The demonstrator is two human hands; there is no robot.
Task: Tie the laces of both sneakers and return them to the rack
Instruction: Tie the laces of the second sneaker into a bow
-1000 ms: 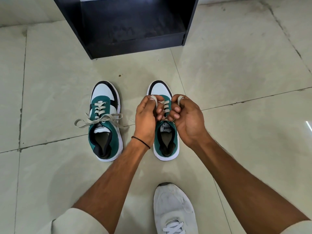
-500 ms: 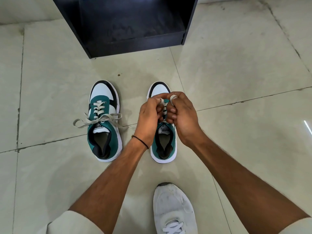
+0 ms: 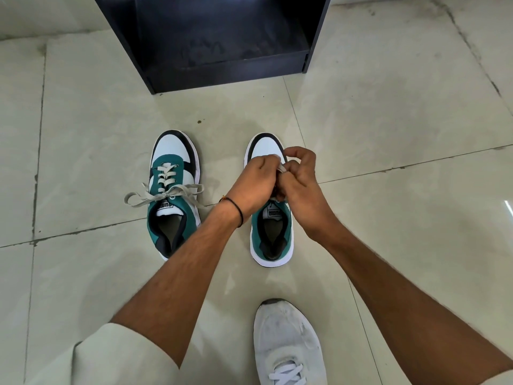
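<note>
We see the right sneaker (image 3: pixel 273 232) standing on the tiled floor (image 3: pixel 388 134), toe pointing away toward the rack (image 3: pixel 222 37), its heel opening facing us. Both hands meet over its lacing. The left hand (image 3: pixel 256 182) is curled over the tongue area with its fingers clenched on the lace (image 3: pixel 283 168), and the right hand (image 3: pixel 301 187) presses against it from the right, its fingers likewise pinched on the same pale lace, a short stretch of which shows between the two sets of fingertips. The rest of the lacing on this shoe is hidden under the hands, so we cannot tell how far the knot is formed. A thin dark band (image 3: pixel 238 209) circles the left wrist.

Just to the left, apart from the first shoe, the left sneaker (image 3: pixel 173 195) stands parallel to it, also toe-away, teal and white with a black toe edge. Its grey laces (image 3: pixel 166 194) are tied in a bow, the loops and ends spread out to both sides.

Farther off, the dark rack sits on the floor beyond both toes, its bottom shelf open toward us. Nearest to us, at the lower edge, a worn white shoe (image 3: pixel 287 343) on the person's foot rests on the tiles, and pale sleeves show at both lower corners.
</note>
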